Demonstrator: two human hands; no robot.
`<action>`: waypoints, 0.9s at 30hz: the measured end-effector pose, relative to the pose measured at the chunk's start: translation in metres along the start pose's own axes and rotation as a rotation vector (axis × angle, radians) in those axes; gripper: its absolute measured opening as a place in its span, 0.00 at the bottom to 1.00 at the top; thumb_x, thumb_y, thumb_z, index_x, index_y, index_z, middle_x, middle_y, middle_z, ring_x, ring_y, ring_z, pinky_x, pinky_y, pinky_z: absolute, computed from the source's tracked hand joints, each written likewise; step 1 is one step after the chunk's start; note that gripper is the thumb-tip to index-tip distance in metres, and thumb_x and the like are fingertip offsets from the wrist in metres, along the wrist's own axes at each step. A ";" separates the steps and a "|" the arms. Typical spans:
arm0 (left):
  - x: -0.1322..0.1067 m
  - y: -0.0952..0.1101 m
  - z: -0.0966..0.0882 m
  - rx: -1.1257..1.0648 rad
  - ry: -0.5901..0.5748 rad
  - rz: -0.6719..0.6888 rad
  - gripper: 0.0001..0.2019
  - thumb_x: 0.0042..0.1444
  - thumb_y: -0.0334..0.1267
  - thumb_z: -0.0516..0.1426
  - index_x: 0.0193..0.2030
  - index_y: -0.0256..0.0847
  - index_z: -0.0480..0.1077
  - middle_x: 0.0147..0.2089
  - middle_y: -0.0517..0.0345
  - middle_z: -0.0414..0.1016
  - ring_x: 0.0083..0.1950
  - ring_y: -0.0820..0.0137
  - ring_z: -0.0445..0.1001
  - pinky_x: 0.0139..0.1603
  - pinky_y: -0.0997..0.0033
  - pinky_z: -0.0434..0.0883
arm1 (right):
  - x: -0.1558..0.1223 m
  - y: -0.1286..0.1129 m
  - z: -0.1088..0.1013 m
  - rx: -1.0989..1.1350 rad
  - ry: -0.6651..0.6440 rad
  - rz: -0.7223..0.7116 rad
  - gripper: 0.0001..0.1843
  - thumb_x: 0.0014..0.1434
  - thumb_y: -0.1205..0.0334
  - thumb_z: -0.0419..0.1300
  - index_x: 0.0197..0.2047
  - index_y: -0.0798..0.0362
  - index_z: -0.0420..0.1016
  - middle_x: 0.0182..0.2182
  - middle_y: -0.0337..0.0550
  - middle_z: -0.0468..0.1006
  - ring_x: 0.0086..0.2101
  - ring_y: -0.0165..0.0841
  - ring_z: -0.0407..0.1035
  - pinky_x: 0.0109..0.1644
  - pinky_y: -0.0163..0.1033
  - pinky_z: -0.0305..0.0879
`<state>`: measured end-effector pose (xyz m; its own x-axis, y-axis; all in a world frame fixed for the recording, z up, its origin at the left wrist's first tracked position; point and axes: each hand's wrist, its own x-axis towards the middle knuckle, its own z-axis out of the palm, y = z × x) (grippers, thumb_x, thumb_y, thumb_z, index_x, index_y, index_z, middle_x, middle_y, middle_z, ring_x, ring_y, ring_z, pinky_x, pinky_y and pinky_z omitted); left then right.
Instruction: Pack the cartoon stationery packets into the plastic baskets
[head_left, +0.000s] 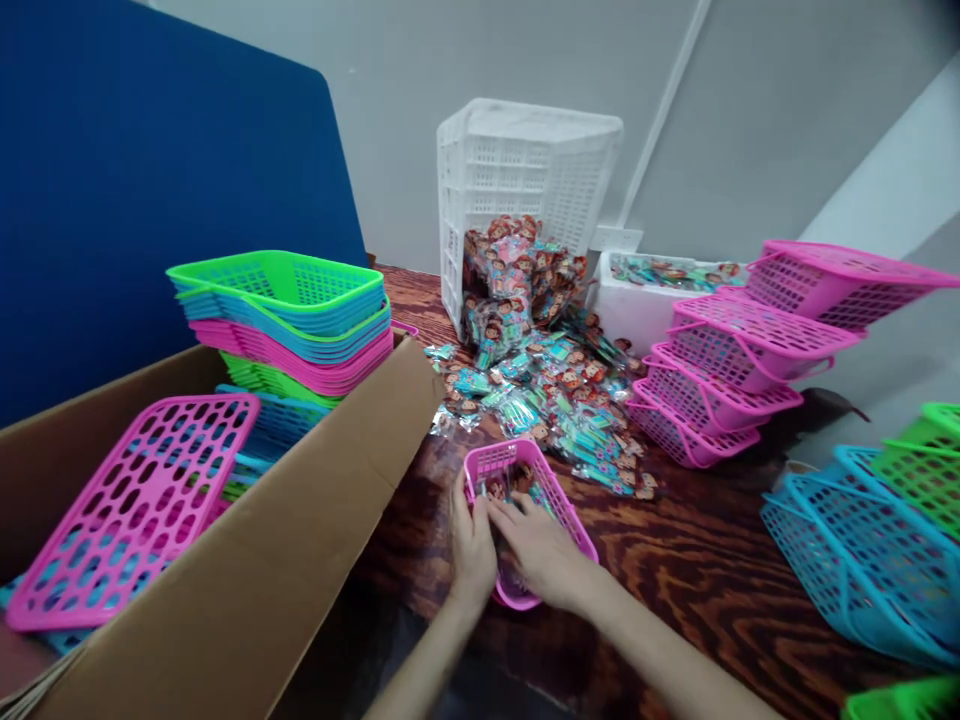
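Observation:
A small pink plastic basket [564, 497] stands on the table in front of me, with clear packets of printed cartoon figures [517, 478] inside. My left hand [471, 545] grips its left side, thumb near the rim. My right hand [546, 550] reaches over the right rim into the basket, fingers stretched across the packets towards my left thumb. Whatever lies under the right palm is hidden. Just beyond the basket, many similar packets [555, 395] are spread over the tabletop.
A cardboard box [337, 490] at left holds stacked green, blue and pink baskets [292, 330] and a pink lattice panel [142, 500]. Behind, a white crate [510, 165] lies tipped with packets. Pink baskets [720, 390] are stacked at right, near blue baskets [862, 560] and a white box [634, 310].

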<state>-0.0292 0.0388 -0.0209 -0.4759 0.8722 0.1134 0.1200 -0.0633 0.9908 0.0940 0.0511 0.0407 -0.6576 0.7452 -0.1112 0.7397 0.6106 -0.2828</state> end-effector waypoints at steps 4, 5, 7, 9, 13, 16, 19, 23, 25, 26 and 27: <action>0.002 0.003 -0.005 0.014 -0.008 0.000 0.22 0.66 0.42 0.48 0.65 0.40 0.60 0.66 0.43 0.64 0.67 0.58 0.64 0.66 0.54 0.60 | -0.004 0.002 -0.010 -0.119 0.173 0.130 0.20 0.61 0.68 0.57 0.57 0.56 0.73 0.61 0.53 0.68 0.62 0.47 0.56 0.64 0.51 0.56; 0.003 0.003 -0.006 0.013 -0.014 0.000 0.22 0.66 0.42 0.48 0.65 0.40 0.60 0.66 0.43 0.65 0.66 0.58 0.64 0.66 0.55 0.61 | -0.004 0.000 -0.013 -0.164 0.178 0.177 0.16 0.62 0.69 0.56 0.51 0.57 0.77 0.57 0.55 0.71 0.60 0.48 0.58 0.61 0.50 0.58; 0.003 0.005 -0.007 0.014 -0.023 0.009 0.22 0.65 0.43 0.49 0.64 0.41 0.61 0.65 0.45 0.66 0.65 0.59 0.66 0.65 0.57 0.62 | -0.003 -0.003 -0.019 -0.238 0.131 0.235 0.13 0.64 0.69 0.54 0.43 0.58 0.80 0.50 0.58 0.75 0.55 0.49 0.63 0.56 0.50 0.61; 0.002 0.008 -0.005 0.028 -0.012 0.011 0.21 0.64 0.42 0.50 0.62 0.42 0.63 0.63 0.46 0.68 0.64 0.60 0.67 0.64 0.58 0.63 | 0.000 -0.006 -0.021 -0.279 0.040 0.236 0.13 0.63 0.69 0.55 0.40 0.58 0.82 0.46 0.58 0.77 0.51 0.49 0.66 0.53 0.49 0.63; 0.001 0.012 0.001 0.060 0.028 -0.008 0.21 0.63 0.41 0.50 0.62 0.42 0.63 0.62 0.46 0.69 0.62 0.59 0.68 0.63 0.57 0.63 | 0.004 -0.015 -0.021 -0.215 -0.137 0.193 0.11 0.59 0.65 0.60 0.40 0.60 0.82 0.43 0.57 0.79 0.48 0.47 0.69 0.49 0.45 0.66; 0.001 0.013 0.002 0.060 0.032 -0.001 0.21 0.62 0.40 0.50 0.62 0.41 0.63 0.61 0.45 0.69 0.62 0.58 0.68 0.64 0.56 0.63 | 0.006 -0.020 -0.020 -0.168 -0.163 0.198 0.12 0.58 0.66 0.62 0.44 0.61 0.81 0.45 0.57 0.79 0.48 0.45 0.71 0.47 0.40 0.67; 0.001 0.013 0.000 0.062 0.018 0.015 0.21 0.63 0.40 0.49 0.62 0.40 0.63 0.62 0.44 0.68 0.63 0.58 0.67 0.64 0.56 0.62 | 0.008 -0.019 -0.023 -0.170 -0.152 0.204 0.13 0.57 0.68 0.62 0.45 0.63 0.80 0.45 0.59 0.79 0.48 0.46 0.73 0.47 0.40 0.68; 0.001 0.015 -0.003 0.076 -0.005 -0.001 0.21 0.64 0.41 0.49 0.62 0.41 0.62 0.62 0.45 0.69 0.63 0.59 0.67 0.64 0.56 0.62 | 0.007 -0.008 -0.028 -0.150 -0.110 0.213 0.12 0.61 0.63 0.60 0.44 0.61 0.80 0.43 0.58 0.80 0.44 0.45 0.76 0.47 0.41 0.69; 0.001 0.015 -0.004 0.078 -0.009 0.002 0.20 0.64 0.41 0.50 0.62 0.41 0.63 0.62 0.45 0.69 0.64 0.59 0.67 0.64 0.57 0.62 | 0.007 -0.005 -0.029 -0.150 -0.080 0.235 0.13 0.62 0.66 0.57 0.48 0.60 0.78 0.43 0.58 0.81 0.43 0.45 0.77 0.47 0.42 0.69; 0.002 0.015 -0.004 0.077 -0.009 0.009 0.20 0.64 0.40 0.50 0.61 0.41 0.63 0.62 0.46 0.69 0.64 0.59 0.67 0.64 0.58 0.62 | 0.007 -0.005 -0.028 -0.148 -0.076 0.246 0.13 0.62 0.68 0.57 0.48 0.60 0.77 0.43 0.58 0.81 0.43 0.45 0.77 0.46 0.42 0.70; 0.002 0.015 -0.003 0.076 -0.010 0.016 0.20 0.64 0.40 0.49 0.61 0.41 0.64 0.62 0.46 0.69 0.64 0.59 0.67 0.65 0.58 0.62 | 0.008 -0.006 -0.028 -0.145 -0.083 0.255 0.12 0.61 0.69 0.57 0.47 0.60 0.77 0.42 0.59 0.81 0.43 0.46 0.77 0.46 0.42 0.70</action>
<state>-0.0309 0.0378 -0.0058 -0.4647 0.8761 0.1283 0.1933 -0.0410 0.9803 0.0886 0.0606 0.0678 -0.4528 0.8587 -0.2400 0.8913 0.4427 -0.0977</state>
